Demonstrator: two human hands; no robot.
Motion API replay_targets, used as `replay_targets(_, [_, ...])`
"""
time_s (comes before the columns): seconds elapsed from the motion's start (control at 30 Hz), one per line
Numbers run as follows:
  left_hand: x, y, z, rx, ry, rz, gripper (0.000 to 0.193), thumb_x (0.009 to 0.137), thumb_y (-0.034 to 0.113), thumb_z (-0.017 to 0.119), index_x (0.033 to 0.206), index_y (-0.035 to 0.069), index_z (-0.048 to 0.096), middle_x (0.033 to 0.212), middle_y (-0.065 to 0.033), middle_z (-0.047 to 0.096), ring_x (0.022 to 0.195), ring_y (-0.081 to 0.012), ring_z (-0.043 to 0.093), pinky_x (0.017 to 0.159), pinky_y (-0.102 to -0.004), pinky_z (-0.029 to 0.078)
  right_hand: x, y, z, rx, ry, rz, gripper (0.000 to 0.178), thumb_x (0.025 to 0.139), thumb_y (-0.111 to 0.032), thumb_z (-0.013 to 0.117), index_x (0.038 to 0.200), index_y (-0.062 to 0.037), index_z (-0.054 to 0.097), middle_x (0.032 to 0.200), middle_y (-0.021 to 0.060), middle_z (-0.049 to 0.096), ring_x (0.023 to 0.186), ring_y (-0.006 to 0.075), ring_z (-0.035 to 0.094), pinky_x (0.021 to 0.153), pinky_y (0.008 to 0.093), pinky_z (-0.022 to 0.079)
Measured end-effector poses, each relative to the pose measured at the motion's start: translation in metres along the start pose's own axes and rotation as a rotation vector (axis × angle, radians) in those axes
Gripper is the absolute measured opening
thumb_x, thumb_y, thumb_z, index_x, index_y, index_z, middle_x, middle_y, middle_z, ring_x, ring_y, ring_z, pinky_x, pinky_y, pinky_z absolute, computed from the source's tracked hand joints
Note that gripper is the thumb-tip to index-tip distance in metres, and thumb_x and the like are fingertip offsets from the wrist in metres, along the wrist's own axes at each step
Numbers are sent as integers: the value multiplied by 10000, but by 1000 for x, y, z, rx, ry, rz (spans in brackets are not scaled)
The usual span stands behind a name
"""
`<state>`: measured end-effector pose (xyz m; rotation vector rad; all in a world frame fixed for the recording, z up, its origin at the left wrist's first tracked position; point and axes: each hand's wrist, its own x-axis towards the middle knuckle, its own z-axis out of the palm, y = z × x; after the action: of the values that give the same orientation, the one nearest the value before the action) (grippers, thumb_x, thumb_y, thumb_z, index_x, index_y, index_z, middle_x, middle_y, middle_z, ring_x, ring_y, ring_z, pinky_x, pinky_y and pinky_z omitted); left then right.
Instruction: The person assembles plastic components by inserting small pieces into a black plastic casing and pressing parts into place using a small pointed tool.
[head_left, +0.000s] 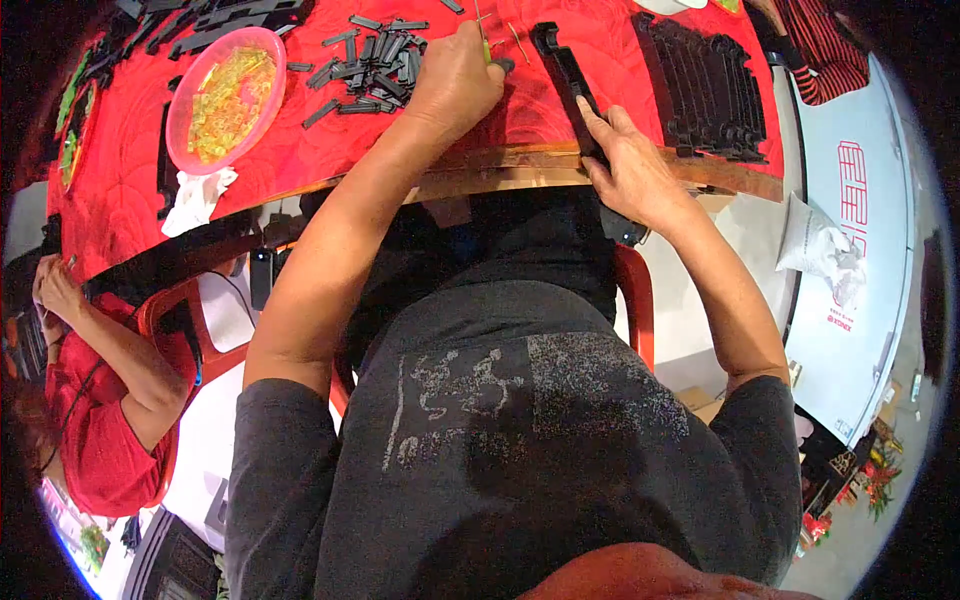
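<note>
Long black plastic strip (pixel 566 75) lies slanted across the red-covered table's (pixel 560 120) near edge, its lower end pinned under the right hand's (pixel 630 165) closed fingers; the left hand (pixel 455 85) pinches a thin green stick (pixel 483 42) (beside a heap of small black plastic pieces (pixel 375 70)); a pink bowl of yellow bits (pixel 225 98) sits toward the left edge.

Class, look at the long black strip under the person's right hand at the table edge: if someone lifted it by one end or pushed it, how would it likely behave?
The black strip looks like moulded plastic, so probably stiff and light. It lies flat on the red cloth, so it should slide, not roll. Part overhangs the edge under the right hand, so it might tip off if released.
</note>
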<state>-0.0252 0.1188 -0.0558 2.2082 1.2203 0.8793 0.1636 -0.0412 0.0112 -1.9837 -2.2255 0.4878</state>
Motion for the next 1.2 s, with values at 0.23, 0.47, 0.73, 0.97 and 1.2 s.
replay_targets(0.23, [-9, 51, -18, -62, 221, 30, 274, 814, 178, 698, 1008, -10, 656, 851, -300, 683, 852, -490, 673, 802, -542, 543, -2, 3, 6, -2, 29, 24, 679, 876, -97, 620, 1491, 69, 386, 1146, 319, 523, 988, 508, 618, 900, 528, 516])
replay_targets(0.47, [-16, 80, 20, -164, -140, -182, 354, 811, 253, 675, 936, -78, 665, 902, -336, 690, 903, -494, 688, 828, -557, 544, 0, -2, 7, 1, 46, 48, 679, 868, -133, 632, 1472, 74, 404, 1154, 330, 524, 1026, 506, 610, 930, 531, 512])
replay_targets(0.73, [-4, 77, 32, -95, -163, -115, 323, 742, 164, 644, 864, -133, 681, 839, -375, 668, 867, -506, 695, 821, -543, 565, -6, -6, 10, 132, 131, 56, 497, 869, -149, 675, 1315, 28, 545, 1060, 277, 532, 966, 432, 605, 902, 480, 506])
replay_targets(0.97, [2, 74, 25, -56, -127, 20, 271, 738, 148, 644, 796, -114, 684, 797, -354, 667, 828, -501, 696, 795, -541, 570, -17, -9, 30, 514, 292, 162, 692, 896, -173, 746, 1481, 7, 424, 1073, 169, 596, 957, 239, 651, 864, 324, 531])
replay_targets(1.2, [-2, 86, 9, -4, -255, 147, 296, 795, 212, 650, 912, -60, 655, 838, -315, 673, 872, -488, 674, 804, -540, 538, -9, -9, 34, 1398, 425, 421, 575, 949, -115, 706, 1438, 52, 453, 1138, 70, 640, 904, 102, 621, 742, 219, 502])
